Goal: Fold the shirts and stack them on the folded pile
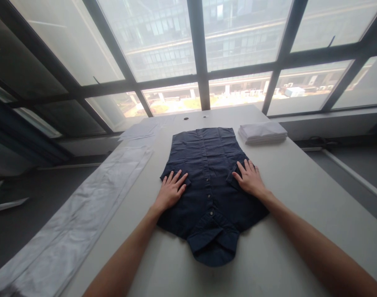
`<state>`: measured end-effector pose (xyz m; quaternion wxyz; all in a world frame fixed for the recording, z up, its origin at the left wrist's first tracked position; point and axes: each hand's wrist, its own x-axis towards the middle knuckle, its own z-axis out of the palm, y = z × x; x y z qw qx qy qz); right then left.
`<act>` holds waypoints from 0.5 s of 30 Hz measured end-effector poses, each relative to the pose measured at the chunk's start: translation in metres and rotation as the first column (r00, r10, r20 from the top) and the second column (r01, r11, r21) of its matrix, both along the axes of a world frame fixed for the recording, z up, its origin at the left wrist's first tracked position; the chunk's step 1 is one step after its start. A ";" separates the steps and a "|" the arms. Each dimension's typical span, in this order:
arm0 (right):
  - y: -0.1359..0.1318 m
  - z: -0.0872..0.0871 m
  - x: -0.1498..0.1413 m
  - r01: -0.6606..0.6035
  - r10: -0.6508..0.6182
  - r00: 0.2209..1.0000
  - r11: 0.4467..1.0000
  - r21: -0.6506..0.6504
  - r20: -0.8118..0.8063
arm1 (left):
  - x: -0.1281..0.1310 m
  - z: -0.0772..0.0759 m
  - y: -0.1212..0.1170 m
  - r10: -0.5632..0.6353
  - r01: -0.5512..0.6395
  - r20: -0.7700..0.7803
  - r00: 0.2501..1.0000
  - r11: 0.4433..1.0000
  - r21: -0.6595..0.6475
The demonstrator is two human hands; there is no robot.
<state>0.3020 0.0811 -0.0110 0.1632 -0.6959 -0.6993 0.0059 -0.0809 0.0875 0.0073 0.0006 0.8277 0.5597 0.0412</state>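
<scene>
Here, our left hand (170,192) and right hand (250,180) rested palm-down on a navy button-up shirt (208,175), each grip spread flat, the shirt lying collar (213,247) toward us on the white worktop (302,187)

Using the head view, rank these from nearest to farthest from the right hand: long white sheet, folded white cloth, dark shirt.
1. Dark shirt: directly under the right hand, touching it.
2. Folded white cloth: beyond that hand, on the right.
3. Long white sheet: across on the left, past the shirt.
</scene>
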 end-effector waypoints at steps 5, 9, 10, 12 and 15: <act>0.002 -0.003 -0.002 0.011 -0.004 0.998 0.992 -0.123 0.064 | -0.001 0.000 0.000 0.002 -0.002 -0.003 1.000 1.000 -0.011; 0.002 0.000 -0.002 0.012 -0.005 0.999 0.990 -0.142 0.051 | -0.001 0.000 0.000 0.002 -0.002 -0.003 1.000 1.000 -0.008; 0.002 0.000 -0.002 0.010 -0.003 0.999 0.990 -0.140 0.048 | -0.001 0.000 0.000 0.001 -0.001 -0.004 1.000 1.000 -0.007; 0.002 0.000 -0.002 0.005 0.001 0.999 0.991 -0.135 0.043 | -0.001 0.000 0.000 -0.001 0.001 -0.004 1.000 1.000 -0.003; 0.002 -0.002 -0.002 0.004 0.001 0.999 0.991 -0.133 0.038 | -0.001 -0.001 0.001 -0.005 0.005 0.000 1.000 1.000 0.006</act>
